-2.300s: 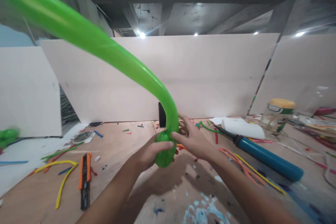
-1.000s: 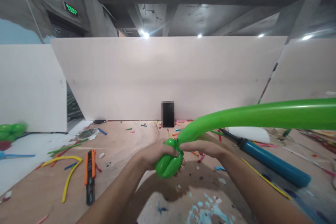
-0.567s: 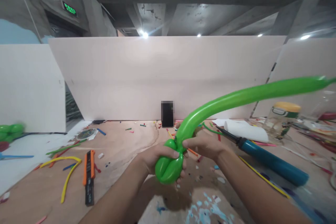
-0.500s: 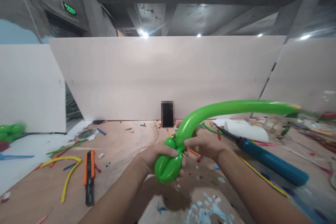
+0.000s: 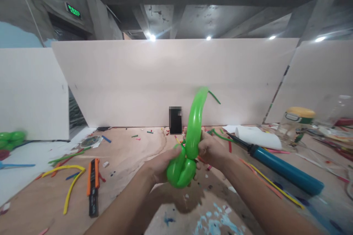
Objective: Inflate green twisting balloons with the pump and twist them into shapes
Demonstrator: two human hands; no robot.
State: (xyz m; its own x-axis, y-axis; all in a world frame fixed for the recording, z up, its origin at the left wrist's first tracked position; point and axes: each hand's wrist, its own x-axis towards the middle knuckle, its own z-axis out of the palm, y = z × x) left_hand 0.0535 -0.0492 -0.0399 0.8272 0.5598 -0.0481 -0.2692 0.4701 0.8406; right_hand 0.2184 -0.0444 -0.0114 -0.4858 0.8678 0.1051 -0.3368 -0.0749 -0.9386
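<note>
A long green modelling balloon [image 5: 195,125] is held over the table between my two hands. Its lower end is twisted into a rounded, folded loop, and the long part rises almost upright, with a thin uninflated tail at its tip. My left hand [image 5: 162,164] wraps round the folded loop, thumb on its top and fingers partly hidden behind it. Curled against the right side of the long part, just above the twist, is my right hand [image 5: 211,149]. Some of its fingertips are hidden behind the balloon.
A blue balloon pump [image 5: 286,169] lies on the right, near a white paper roll [image 5: 257,137] and a yellow-lidded jar [image 5: 296,126]. An orange-and-black utility knife [image 5: 93,187] and a yellow uninflated balloon [image 5: 74,180] lie left. A dark phone [image 5: 175,120] stands against the white board [image 5: 124,80].
The long part of the balloon has swung from pointing right to nearly upright, uncovering the jar. The folded loop has shifted slightly right, and both hands still hold the balloon.
</note>
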